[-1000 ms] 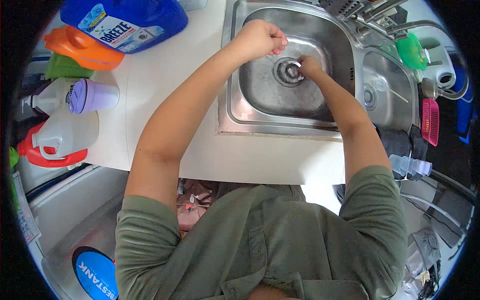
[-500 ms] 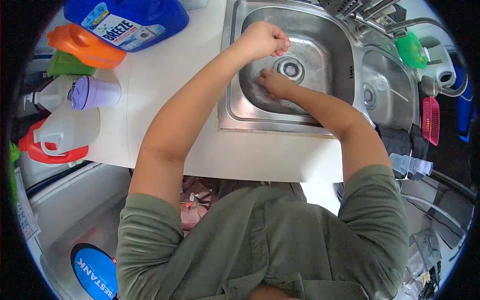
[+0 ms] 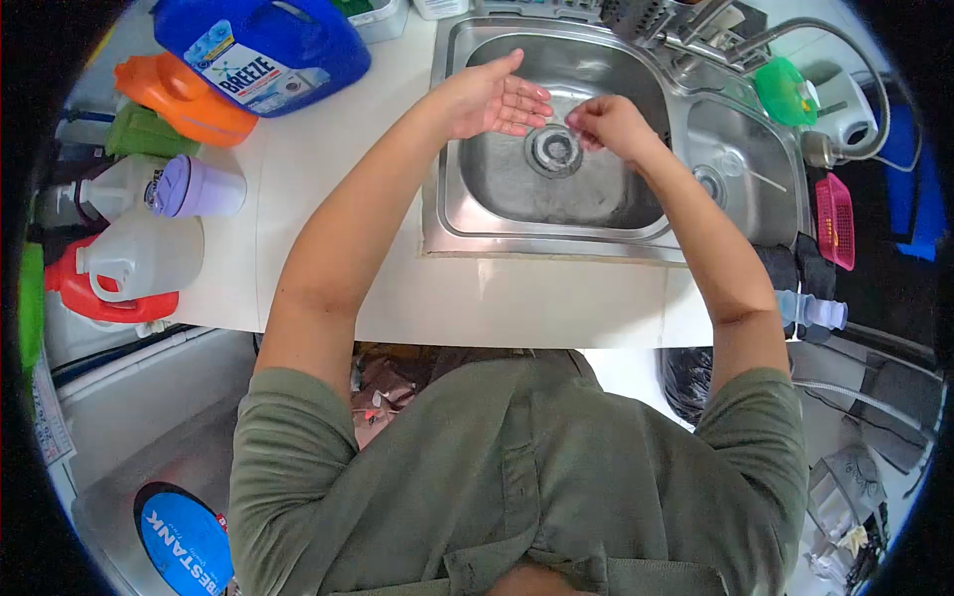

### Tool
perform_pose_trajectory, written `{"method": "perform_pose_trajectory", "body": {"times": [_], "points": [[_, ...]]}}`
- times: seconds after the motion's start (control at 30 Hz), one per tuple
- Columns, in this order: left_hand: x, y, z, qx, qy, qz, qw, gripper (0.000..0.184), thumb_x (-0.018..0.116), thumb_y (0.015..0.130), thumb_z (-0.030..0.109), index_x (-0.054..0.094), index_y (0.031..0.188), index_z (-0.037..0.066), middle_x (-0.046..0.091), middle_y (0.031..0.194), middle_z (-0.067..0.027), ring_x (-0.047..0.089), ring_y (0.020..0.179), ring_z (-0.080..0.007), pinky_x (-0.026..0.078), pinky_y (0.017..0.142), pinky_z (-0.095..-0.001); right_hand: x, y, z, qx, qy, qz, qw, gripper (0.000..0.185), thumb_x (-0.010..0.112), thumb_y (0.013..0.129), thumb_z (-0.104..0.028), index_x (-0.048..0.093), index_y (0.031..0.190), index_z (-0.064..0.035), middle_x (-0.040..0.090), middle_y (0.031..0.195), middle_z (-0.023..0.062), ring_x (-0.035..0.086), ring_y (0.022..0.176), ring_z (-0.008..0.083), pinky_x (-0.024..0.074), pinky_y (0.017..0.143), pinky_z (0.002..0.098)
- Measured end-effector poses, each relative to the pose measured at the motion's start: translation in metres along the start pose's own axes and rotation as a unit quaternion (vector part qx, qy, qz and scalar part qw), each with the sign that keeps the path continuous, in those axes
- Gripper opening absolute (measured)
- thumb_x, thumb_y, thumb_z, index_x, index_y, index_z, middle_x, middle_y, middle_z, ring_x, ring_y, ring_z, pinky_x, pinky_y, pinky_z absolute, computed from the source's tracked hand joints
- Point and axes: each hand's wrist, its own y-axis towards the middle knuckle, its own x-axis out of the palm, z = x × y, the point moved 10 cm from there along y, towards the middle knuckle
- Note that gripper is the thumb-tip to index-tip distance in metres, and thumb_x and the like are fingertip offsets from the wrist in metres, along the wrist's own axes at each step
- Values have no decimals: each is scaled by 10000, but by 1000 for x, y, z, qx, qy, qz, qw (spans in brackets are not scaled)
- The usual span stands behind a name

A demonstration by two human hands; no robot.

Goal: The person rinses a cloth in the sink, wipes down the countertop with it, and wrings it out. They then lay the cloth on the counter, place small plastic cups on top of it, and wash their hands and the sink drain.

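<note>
Over the large basin of the steel sink [image 3: 497, 204], my left hand [image 3: 492, 99] is open, palm turned up, thumb apart from the other fingers, with nothing in it. Close beside it on the right, my right hand [image 3: 611, 127] has its thumb and fingertips pinched together. Whatever may be between those fingertips is too small or hidden to make out. Just below both hands lies the round sink drain [image 3: 554, 151] in the basin floor, which looks wet.
A blue detergent jug [image 3: 260, 55], orange bottle [image 3: 186, 99], lilac tumbler [image 3: 204, 187] and white jug [image 3: 154, 253] stand left on the counter [image 3: 318, 164]. Right are a smaller basin [image 3: 745, 184], faucet hose [image 3: 845, 30], pink basket [image 3: 835, 221] and green container [image 3: 785, 91].
My right hand has risen from the basin floor, moving up and right, and is now pinched. My left hand has shifted left and turned from curled to open with its palm up.
</note>
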Motion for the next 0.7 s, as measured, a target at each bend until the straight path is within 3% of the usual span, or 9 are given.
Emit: {"method": "perform_pose_trajectory", "body": {"times": [0.03, 0.1, 0.23, 0.3, 0.37, 0.47, 0.53, 0.67, 0.7], "points": [[8, 0, 4, 4, -12, -11, 1000, 720, 266, 878, 600, 469, 1200, -12, 536, 1170, -171, 548, 1051, -235, 445, 855, -330, -9, -11, -7, 5, 101, 38, 994, 190, 595, 829, -161, 631, 916, 4, 622, 757, 31, 552, 627, 80, 438, 544, 211], [22, 1, 12, 9, -14, -31, 999, 717, 264, 875, 606, 446, 1225, 7, 526, 1181, -174, 545, 1055, -250, 443, 861, -345, -15, -20, -17, -23, 125, 56, 990, 244, 614, 823, -224, 629, 956, -20, 628, 818, 22, 553, 638, 89, 440, 549, 222], [47, 3, 19, 12, -50, -66, 996, 734, 259, 859, 635, 290, 1335, 77, 492, 1219, -192, 537, 1061, -293, 439, 874, -399, -24, -33, -22, -32, 35, 139, 989, 328, 669, 769, -290, 648, 954, -21, 641, 813, 37, 551, 672, 89, 443, 590, 229], [53, 4, 23, 14, -68, -66, 995, 743, 264, 853, 641, 219, 1358, 98, 474, 1233, -202, 532, 1063, -317, 434, 879, -429, -31, -44, -41, -145, -34, 215, 965, 380, 712, 696, -320, 661, 912, -12, 631, 691, 83, 583, 584, 137, 462, 549, 276], [57, 4, 25, 15, -88, -64, 994, 761, 268, 847, 647, 147, 1380, 118, 457, 1247, -211, 527, 1065, -341, 428, 884, -459, -34, -50, -44, -146, -56, 233, 960, 363, 712, 692, -294, 658, 912, -11, 643, 726, 107, 604, 610, 174, 474, 582, 288], [67, -2, 26, 11, -97, -89, 991, 776, 271, 837, 656, 97, 1390, 139, 412, 1281, -225, 488, 1098, -404, 405, 902, -505, -38, -49, -41, -164, -49, 252, 953, 282, 673, 755, -195, 647, 974, -20, 655, 786, 62, 583, 689, 110, 462, 629, 244], [70, -6, 26, 0, -136, -82, 987, 775, 272, 834, 655, 93, 1392, 148, 356, 1321, -234, 433, 1131, -464, 384, 908, -543, -41, -53, -47, -218, -46, 272, 936, 220, 657, 745, -197, 662, 910, -52, 658, 789, 107, 628, 650, 192, 483, 600, 300], [72, -12, 26, 10, -160, -91, 983, 775, 293, 838, 641, 85, 1393, 142, 309, 1350, -240, 387, 1161, -484, 364, 926, -548, -42, -54, -41, -200, 22, 273, 941, 157, 630, 767, -170, 670, 878, -66, 656, 796, 110, 639, 694, 211, 494, 611, 310], [72, -14, 28, 17, -182, -84, 980, 774, 306, 840, 633, 88, 1393, 137, 292, 1358, -243, 373, 1174, -482, 357, 933, -550, -44, -72, -60, -261, -80, 328, 904, 155, 618, 762, -154, 664, 884, -70, 651, 790, 99, 634, 702, 220, 497, 602, 321]]}}
